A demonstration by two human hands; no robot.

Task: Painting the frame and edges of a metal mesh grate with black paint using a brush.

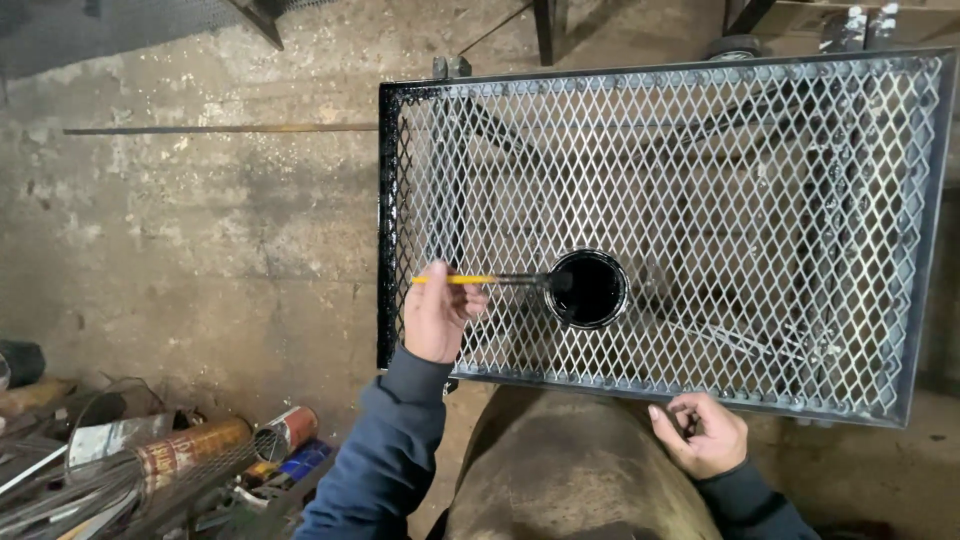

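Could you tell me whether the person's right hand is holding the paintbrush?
No, the paintbrush is in the left hand, its bristles over the can of black paint, while the right hand rests by the mesh frame's near edge.

Bare hands, dark navy sleeves — ribbed cuffs

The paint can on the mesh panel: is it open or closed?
Open. The paint can has no lid; black paint shows inside, and the brush in the left hand reaches into it.

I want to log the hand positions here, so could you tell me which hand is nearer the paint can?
The left hand: it holds a brush whose tip reaches the paint can. The right hand rests lower, at the mesh frame's near edge.
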